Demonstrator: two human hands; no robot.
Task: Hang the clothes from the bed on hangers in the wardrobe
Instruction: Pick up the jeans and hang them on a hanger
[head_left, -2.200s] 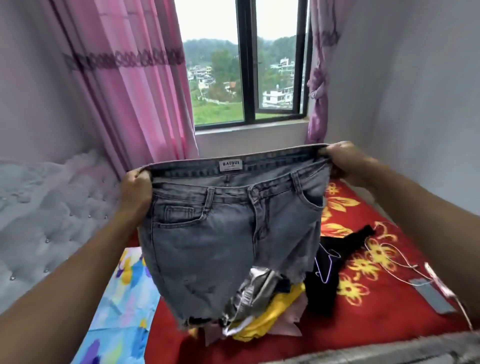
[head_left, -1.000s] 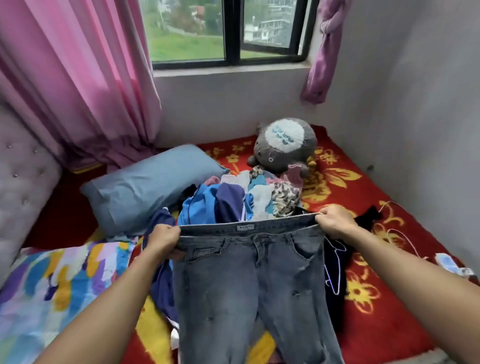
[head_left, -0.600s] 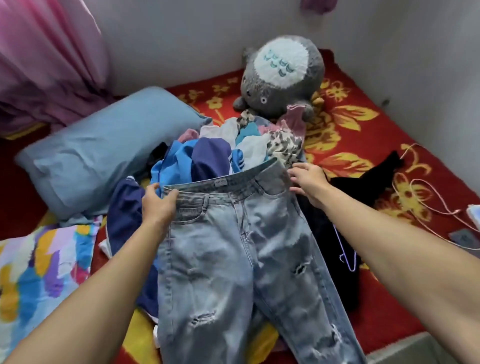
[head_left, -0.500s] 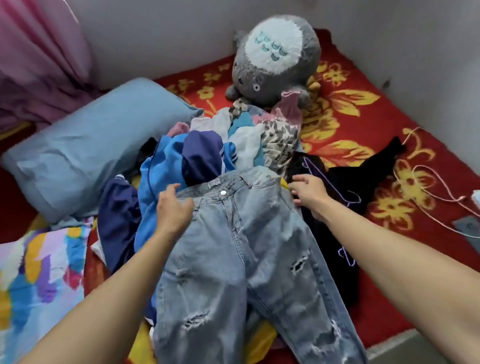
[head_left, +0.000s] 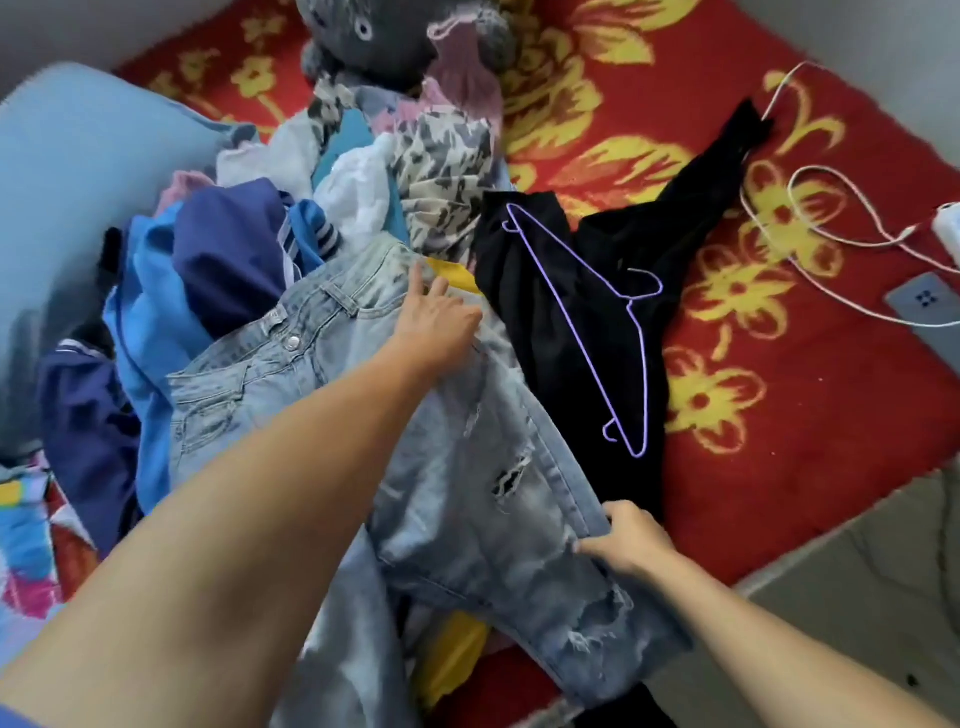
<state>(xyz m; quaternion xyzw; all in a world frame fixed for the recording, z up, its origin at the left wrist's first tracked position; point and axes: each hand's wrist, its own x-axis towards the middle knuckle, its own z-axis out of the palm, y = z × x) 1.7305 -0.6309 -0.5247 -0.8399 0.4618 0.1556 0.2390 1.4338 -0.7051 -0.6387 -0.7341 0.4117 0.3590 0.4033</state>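
Light blue ripped jeans (head_left: 467, 467) lie spread over the clothes pile (head_left: 363, 171) on the red flowered bed cover (head_left: 779, 415). My left hand (head_left: 436, 322) reaches across and lies flat on the jeans near the right side of the waistband, fingers straight. My right hand (head_left: 626, 540) pinches the outer edge of the right trouser leg. A purple wire hanger (head_left: 618, 332) lies on a black garment (head_left: 571, 322) just right of the jeans.
A blue pillow (head_left: 78, 208) lies at the left. A grey plush toy (head_left: 384, 41) sits at the top behind the pile. White cables (head_left: 810, 218) and a grey phone (head_left: 924, 301) lie at the right. The bed edge and floor (head_left: 857, 597) show at lower right.
The jeans were lowered from the air onto the pile. My left hand crossed to the right side of the waistband; my right hand moved down to the trouser leg's edge. The view tilted down.
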